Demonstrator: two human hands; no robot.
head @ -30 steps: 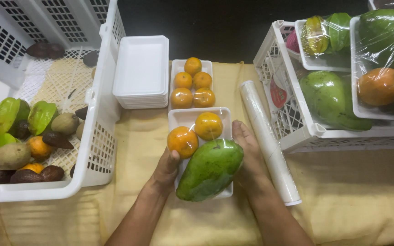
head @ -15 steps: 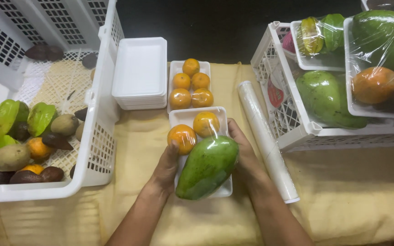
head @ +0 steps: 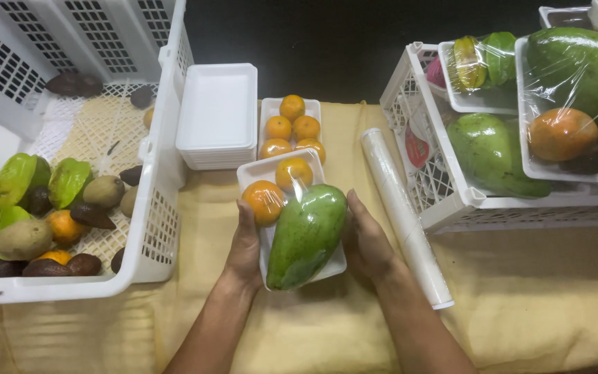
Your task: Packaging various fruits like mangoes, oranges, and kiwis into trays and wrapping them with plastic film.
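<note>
Two hands, left hand [head: 246, 244] and right hand [head: 367, 239], press flat fingers on both sides of the filled tray [head: 271, 173], already film-covered I think, while the roll [head: 404, 216] lies just beyond the right fingers.

Left hand [head: 245, 248] and right hand [head: 366, 239] cup opposite sides of a fruit tray [head: 257, 174], forearms angled inward.

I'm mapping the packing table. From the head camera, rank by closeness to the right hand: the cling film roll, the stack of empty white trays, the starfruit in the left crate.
From the right hand:
1. Cling film roll, just to its right.
2. Stack of empty white trays, up and left.
3. Starfruit, far left in the crate.
</note>
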